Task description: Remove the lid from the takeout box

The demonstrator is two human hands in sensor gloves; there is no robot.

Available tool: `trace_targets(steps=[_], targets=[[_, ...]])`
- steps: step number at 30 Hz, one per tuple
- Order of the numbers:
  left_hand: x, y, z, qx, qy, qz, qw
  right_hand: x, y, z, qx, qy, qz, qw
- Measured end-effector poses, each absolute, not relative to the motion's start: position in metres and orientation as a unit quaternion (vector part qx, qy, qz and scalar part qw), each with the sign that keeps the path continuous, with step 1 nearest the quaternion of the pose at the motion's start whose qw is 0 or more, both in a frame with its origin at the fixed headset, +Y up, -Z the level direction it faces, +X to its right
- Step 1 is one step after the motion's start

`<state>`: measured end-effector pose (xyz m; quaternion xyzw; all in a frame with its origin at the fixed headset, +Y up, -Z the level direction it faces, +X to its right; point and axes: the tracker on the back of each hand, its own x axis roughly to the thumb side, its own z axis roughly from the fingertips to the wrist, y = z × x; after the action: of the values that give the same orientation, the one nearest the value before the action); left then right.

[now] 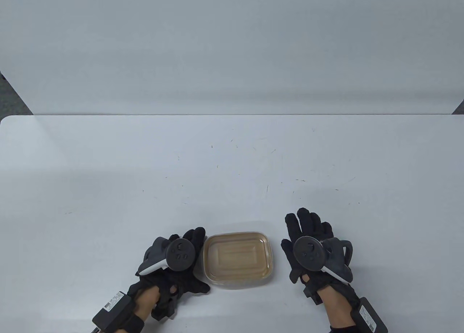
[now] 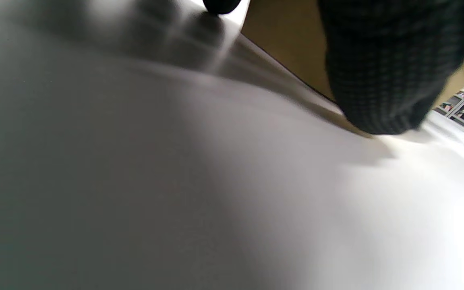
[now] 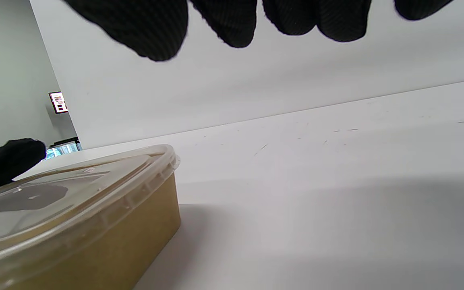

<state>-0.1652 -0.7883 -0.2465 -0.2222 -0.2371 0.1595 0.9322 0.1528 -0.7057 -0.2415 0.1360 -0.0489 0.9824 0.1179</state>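
A tan takeout box (image 1: pixel 237 273) with a clear plastic lid (image 1: pixel 235 255) on it sits near the table's front edge, between my hands. My left hand (image 1: pixel 198 263) holds the box's left end, with fingers at its far left corner and the thumb at its near left corner. In the left wrist view a gloved finger (image 2: pixel 385 68) lies against the box's tan side wall (image 2: pixel 284 44). My right hand (image 1: pixel 294 230) lies flat and open just right of the box, not touching it. In the right wrist view its fingers (image 3: pixel 143 24) hang above the table beside the box (image 3: pixel 107 245) and lid (image 3: pixel 75 193).
The white table (image 1: pixel 232 173) runs far back to a white wall panel (image 1: pixel 232 50). A fingertip of my left hand (image 3: pixel 6 161) shows over the lid's far side in the right wrist view.
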Motion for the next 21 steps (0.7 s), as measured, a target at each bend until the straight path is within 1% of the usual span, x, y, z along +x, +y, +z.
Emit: trace_targets(steps=[4, 6, 9, 11, 12, 14, 15, 16, 17, 18, 19, 20, 21], targets=[[-0.162, -0.789, -0.249, -0.229, -0.222, 0.157, 0.934, 0.150, -0.708, -0.241, 0.139, -0.043, 0.982, 0.122], [-0.162, -0.789, -0.250, -0.229, -0.214, 0.159, 0.936, 0.145, -0.707, -0.238, 0.156, -0.050, 0.978, 0.127], [-0.162, -0.790, -0.250, -0.231, -0.212, 0.159, 0.936, 0.126, -0.697, -0.225, 0.213, -0.101, 0.964, 0.126], [-0.162, -0.790, -0.250, -0.233, -0.212, 0.157, 0.936, 0.105, -0.691, -0.211, 0.275, -0.135, 0.944, 0.125], [-0.162, -0.789, -0.250, -0.233, -0.212, 0.157, 0.936, 0.089, -0.689, -0.201, 0.319, -0.151, 0.928, 0.120], [-0.161, -0.789, -0.250, -0.234, -0.211, 0.157, 0.936, 0.067, -0.693, -0.190, 0.366, -0.153, 0.913, 0.097], [-0.161, -0.789, -0.250, -0.235, -0.211, 0.156, 0.936, 0.051, -0.700, -0.185, 0.393, -0.138, 0.907, 0.066], [-0.161, -0.789, -0.250, -0.235, -0.211, 0.156, 0.936, 0.042, -0.707, -0.182, 0.404, -0.115, 0.907, 0.041], [-0.161, -0.789, -0.250, -0.235, -0.211, 0.156, 0.936, 0.029, -0.719, -0.182, 0.408, -0.062, 0.911, 0.002], [-0.161, -0.789, -0.250, -0.235, -0.211, 0.156, 0.936, 0.020, -0.733, -0.181, 0.397, -0.001, 0.917, -0.042], [-0.161, -0.789, -0.250, -0.235, -0.211, 0.156, 0.936, 0.014, -0.742, -0.181, 0.398, 0.022, 0.915, -0.066], [-0.161, -0.789, -0.250, -0.235, -0.211, 0.156, 0.936, 0.009, -0.752, -0.181, 0.409, 0.027, 0.908, -0.087], [-0.161, -0.789, -0.250, -0.235, -0.211, 0.156, 0.936, 0.007, -0.757, -0.179, 0.414, 0.013, 0.904, -0.103]])
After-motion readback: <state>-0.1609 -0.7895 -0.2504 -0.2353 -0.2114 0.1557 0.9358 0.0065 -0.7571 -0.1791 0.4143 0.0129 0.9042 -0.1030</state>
